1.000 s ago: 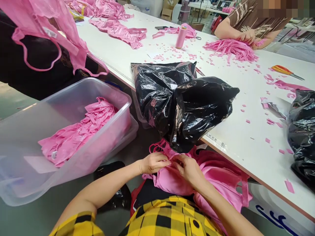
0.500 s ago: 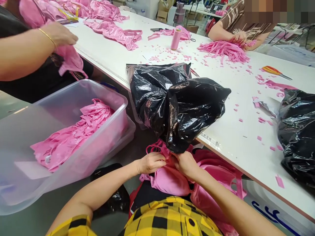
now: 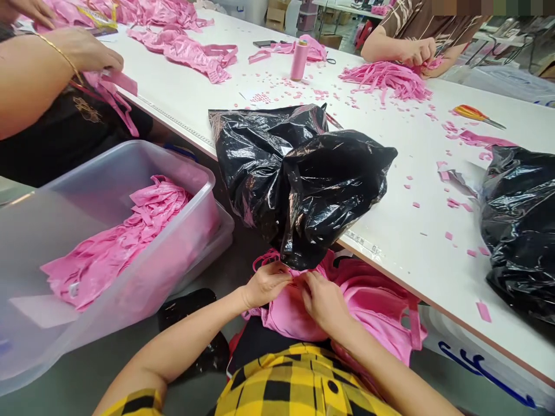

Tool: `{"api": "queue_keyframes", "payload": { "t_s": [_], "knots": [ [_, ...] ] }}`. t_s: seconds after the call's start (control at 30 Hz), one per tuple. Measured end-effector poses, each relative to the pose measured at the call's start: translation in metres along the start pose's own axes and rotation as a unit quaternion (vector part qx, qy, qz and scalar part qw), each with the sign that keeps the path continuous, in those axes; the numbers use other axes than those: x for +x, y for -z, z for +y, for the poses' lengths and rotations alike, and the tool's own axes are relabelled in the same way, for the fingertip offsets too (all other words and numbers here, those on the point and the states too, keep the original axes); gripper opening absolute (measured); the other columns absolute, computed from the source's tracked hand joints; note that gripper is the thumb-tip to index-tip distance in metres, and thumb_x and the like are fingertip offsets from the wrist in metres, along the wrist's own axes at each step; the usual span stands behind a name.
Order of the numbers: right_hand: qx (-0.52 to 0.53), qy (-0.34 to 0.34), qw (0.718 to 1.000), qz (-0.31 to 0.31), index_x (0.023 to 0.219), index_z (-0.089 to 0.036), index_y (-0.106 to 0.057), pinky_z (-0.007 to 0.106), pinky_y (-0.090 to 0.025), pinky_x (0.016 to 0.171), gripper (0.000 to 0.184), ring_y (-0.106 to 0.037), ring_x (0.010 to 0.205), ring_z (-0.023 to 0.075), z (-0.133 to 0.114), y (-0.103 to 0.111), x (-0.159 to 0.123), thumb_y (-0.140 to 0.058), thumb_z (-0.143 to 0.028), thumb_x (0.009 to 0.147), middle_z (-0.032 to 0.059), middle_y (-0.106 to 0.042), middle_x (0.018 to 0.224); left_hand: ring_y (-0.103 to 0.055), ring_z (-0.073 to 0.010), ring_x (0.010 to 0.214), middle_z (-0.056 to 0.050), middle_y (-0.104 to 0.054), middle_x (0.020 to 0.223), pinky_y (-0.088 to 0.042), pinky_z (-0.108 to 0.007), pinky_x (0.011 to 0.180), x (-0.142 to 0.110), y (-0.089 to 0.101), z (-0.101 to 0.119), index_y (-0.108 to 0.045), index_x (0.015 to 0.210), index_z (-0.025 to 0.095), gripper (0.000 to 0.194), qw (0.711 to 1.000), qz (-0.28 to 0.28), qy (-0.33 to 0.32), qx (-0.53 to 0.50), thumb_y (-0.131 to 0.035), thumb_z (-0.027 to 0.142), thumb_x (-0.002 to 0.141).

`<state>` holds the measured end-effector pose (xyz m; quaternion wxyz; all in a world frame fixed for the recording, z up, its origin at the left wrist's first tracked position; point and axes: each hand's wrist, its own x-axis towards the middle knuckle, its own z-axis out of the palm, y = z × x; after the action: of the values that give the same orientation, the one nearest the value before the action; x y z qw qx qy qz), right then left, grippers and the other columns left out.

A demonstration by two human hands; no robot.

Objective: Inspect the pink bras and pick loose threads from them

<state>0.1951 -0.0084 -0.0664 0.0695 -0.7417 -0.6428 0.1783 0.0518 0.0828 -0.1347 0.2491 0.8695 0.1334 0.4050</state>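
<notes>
My left hand (image 3: 266, 284) pinches the upper edge of a pink bra (image 3: 287, 318) that lies over my lap. Just to its right, my right hand (image 3: 325, 300) is closed on the same bra, fingertips close to the left ones. More pink bras (image 3: 377, 292) are bunched right of my right hand, partly under the table edge. Directly above my hands, a shiny black plastic bag (image 3: 338, 185) overhangs the table's edge. What exactly lies between my fingertips is too small to make out.
On the white table (image 3: 390, 231) are pink scraps, a pink thread cone (image 3: 299, 60), orange-handled scissors (image 3: 477, 114) and another black bag (image 3: 520, 225). A clear plastic bin (image 3: 173, 242) holding pink garments stands left. Co-workers' hands (image 3: 89, 49) handle pink pieces at left and across the table.
My right hand has shifted slightly down from the black bag's lower edge, and its fingers show more. The view has moved a little. The left co-worker's pink piece has changed position.
</notes>
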Motion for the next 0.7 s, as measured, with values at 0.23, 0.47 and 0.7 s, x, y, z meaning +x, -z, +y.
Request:
{"api": "queue_keyframes", "payload": {
  "t_s": [0.23, 0.47, 0.7],
  "knots": [
    [-0.073, -0.010, 0.997, -0.004, 0.102, -0.014, -0.060, 0.028, -0.035, 0.050, 0.024, -0.063, 0.069, 0.0213, -0.014, -0.013, 0.014, -0.043, -0.012, 0.085, 0.0117, -0.066, 0.092, -0.060, -0.0112, 0.059, -0.002, -0.066, 0.065, -0.049, -0.021, 0.054, 0.002, -0.008, 0.003, -0.069, 0.067, 0.016, 0.021, 0.980, 0.028, 0.177, -0.083, -0.051, 0.008, 0.076],
    [-0.060, 0.050, 0.997, -0.009, 0.098, -0.014, -0.065, 0.026, -0.039, 0.055, 0.025, -0.062, 0.071, 0.0193, -0.002, -0.023, 0.017, -0.045, -0.011, 0.085, 0.0103, -0.067, 0.086, -0.063, -0.0136, 0.066, -0.004, -0.069, 0.072, -0.052, -0.025, 0.063, 0.001, -0.002, 0.004, -0.071, 0.072, 0.016, 0.016, 0.972, 0.001, 0.207, -0.113, -0.056, 0.012, 0.076],
    [-0.043, 0.064, 0.997, -0.001, 0.094, -0.014, -0.067, 0.026, -0.041, 0.059, 0.024, -0.062, 0.072, 0.0181, 0.000, -0.032, 0.016, -0.045, -0.010, 0.085, 0.0105, -0.066, 0.089, -0.065, -0.0145, 0.074, -0.005, -0.070, 0.084, -0.053, -0.026, 0.070, -0.004, 0.022, 0.003, -0.072, 0.086, 0.018, 0.015, 0.973, -0.068, 0.205, -0.087, -0.059, 0.024, 0.081]
  ]
}}
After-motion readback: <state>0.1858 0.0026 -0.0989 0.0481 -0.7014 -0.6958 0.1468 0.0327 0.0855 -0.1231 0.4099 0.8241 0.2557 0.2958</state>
